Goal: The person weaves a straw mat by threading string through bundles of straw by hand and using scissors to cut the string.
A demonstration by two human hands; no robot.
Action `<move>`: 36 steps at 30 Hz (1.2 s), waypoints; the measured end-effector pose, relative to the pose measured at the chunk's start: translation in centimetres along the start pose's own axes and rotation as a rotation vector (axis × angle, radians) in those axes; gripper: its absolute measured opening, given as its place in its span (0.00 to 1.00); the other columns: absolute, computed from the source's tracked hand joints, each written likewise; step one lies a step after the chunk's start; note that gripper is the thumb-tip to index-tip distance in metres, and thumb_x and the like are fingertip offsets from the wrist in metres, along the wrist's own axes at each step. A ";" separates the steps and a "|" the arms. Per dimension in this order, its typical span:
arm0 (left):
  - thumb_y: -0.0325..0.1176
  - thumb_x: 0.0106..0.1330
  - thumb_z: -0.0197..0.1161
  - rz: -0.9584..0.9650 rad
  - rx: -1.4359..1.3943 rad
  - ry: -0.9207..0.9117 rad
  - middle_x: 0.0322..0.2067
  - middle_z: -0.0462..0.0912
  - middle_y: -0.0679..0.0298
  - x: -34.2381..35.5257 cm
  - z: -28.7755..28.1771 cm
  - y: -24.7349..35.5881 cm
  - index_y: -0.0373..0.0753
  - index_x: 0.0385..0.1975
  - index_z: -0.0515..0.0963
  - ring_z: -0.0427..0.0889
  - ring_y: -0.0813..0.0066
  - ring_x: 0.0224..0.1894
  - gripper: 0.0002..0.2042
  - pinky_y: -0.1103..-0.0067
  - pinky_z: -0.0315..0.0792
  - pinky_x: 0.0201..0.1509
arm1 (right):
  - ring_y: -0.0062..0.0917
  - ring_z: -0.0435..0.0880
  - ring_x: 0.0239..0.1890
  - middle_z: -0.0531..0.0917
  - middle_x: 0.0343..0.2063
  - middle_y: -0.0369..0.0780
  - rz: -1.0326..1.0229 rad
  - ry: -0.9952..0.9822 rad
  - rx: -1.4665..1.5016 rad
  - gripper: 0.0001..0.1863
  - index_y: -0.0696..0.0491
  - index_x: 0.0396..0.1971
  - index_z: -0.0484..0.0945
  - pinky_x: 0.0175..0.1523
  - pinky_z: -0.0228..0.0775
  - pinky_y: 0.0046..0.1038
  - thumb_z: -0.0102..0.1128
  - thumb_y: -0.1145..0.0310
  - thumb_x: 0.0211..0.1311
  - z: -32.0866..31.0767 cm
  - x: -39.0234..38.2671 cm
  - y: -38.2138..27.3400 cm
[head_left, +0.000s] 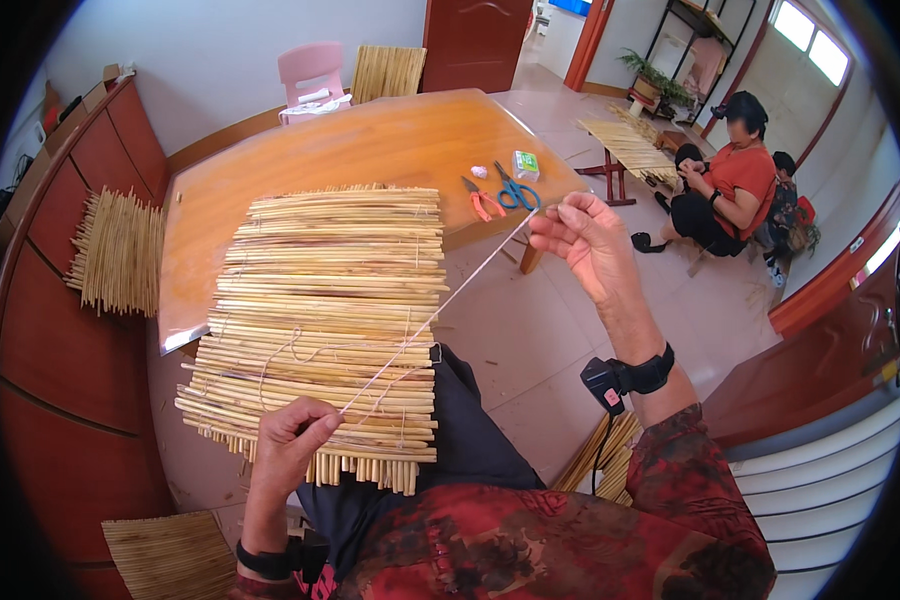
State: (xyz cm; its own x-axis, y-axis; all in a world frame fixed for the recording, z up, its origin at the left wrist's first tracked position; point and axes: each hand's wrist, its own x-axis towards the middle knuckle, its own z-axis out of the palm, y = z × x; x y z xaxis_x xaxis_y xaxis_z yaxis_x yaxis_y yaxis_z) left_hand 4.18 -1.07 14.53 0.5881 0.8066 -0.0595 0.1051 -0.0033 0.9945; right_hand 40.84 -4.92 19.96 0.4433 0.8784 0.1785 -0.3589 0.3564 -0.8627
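Note:
A mat of straw-coloured reed stalks (330, 290), tied across with thin thread, lies partly on the table and slopes down over my lap. My left hand (295, 435) is closed in a pinch on a pale string (450, 300) near the mat's lower edge. From there the string runs taut up to the right, across the mat. Its other end is pinched by my right hand (585, 235), raised beyond the mat's right side. Loose thread (295, 345) curls over the lower half of the mat.
Pliers (485, 200) with orange handles, blue-handled scissors (516, 188) and a small box (525, 165) lie on the wooden table (370, 140). A reed bundle (118, 250) leans by red cabinets at left. Another person (735, 190) sits at right beside a reed mat (630, 150).

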 end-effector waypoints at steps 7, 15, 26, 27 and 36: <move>0.30 0.56 0.59 -0.012 0.135 0.022 0.18 0.71 0.71 0.2 0.4 0.4 0.32 0.25 0.75 0.66 0.87 0.21 0.06 0.88 0.61 0.24 | 0.28 0.78 0.40 0.77 0.36 0.44 -0.048 -0.050 0.164 0.20 0.58 0.48 0.64 0.45 0.73 0.34 0.54 0.73 0.54 -0.1 1.6 0.0; 0.27 0.56 0.59 0.072 0.139 0.049 0.19 0.72 0.72 -0.9 -2.9 0.5 0.32 0.26 0.76 0.68 0.89 0.23 0.04 0.90 0.63 0.26 | 0.21 0.68 0.29 0.70 0.34 0.42 -0.117 -0.130 0.238 0.22 0.67 0.49 0.60 0.29 0.64 0.15 0.48 0.84 0.51 -4.8 6.2 -8.7; 0.25 0.54 0.59 0.214 0.295 -0.082 0.23 0.73 0.70 3.4 0.6 1.3 0.33 0.26 0.75 0.69 0.86 0.25 0.03 0.87 0.65 0.30 | 0.12 0.59 0.18 0.67 0.25 0.35 -0.486 0.242 -0.257 0.18 0.66 0.45 0.64 0.19 0.49 0.10 0.49 0.80 0.52 -13.9 1.6 -19.7; 0.25 0.55 0.59 0.177 0.328 -0.096 0.24 0.74 0.69 3.8 0.9 1.3 0.33 0.26 0.75 0.69 0.86 0.26 0.03 0.86 0.65 0.30 | 0.11 0.59 0.18 0.67 0.24 0.34 -0.460 0.241 -0.263 0.18 0.65 0.45 0.64 0.19 0.49 0.10 0.49 0.80 0.52 -14.5 1.1 -19.3; 0.26 0.55 0.57 0.406 0.295 -0.589 0.27 0.76 0.61 5.8 12.2 -3.8 0.34 0.30 0.74 0.76 0.69 0.31 0.05 0.78 0.70 0.38 | 0.14 0.69 0.18 0.71 0.20 0.32 0.051 -0.081 -0.510 0.11 0.57 0.34 0.71 0.22 0.62 0.15 0.47 0.64 0.60 -7.4 -4.1 -1.8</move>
State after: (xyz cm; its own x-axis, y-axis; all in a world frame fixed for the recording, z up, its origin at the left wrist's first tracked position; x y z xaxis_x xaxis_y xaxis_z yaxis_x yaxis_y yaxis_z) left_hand 16.98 -3.64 9.32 0.9472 0.2611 0.1862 -0.0490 -0.4559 0.8887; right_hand 45.75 -11.52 17.25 0.3633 0.9197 0.1491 0.0768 0.1299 -0.9885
